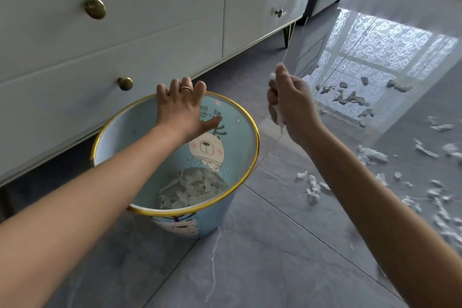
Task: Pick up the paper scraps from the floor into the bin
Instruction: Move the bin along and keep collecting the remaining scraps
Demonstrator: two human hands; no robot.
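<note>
We judge the job to be roughly midway. A heap [192, 187] of torn white paper already covers the bottom of the bin [256, 147], yet many paper scraps [372, 155] lie scattered to the right of the bin, some near it and more well apart, out towards the window's reflection. The left hand [183, 105] grips the far rim of the bin, fingers hooked over the edge and thumb spread across the inside. The right hand [290, 97] is closed tight around a wad [278, 114] of scraps, held in the air just right of the bin's rim, not yet over the opening; dropping it in looks like the step in hand. The bin is round and tapering, pale blue with a cartoon bear and a thin gold rim. The scraps are crumpled, ragged and light. The floor [275, 245] under the bin is glossy grey tile with faint veins, and behind the bin stands a smooth pale cabinet [125, 32] with round brass knobs [95, 8].
</note>
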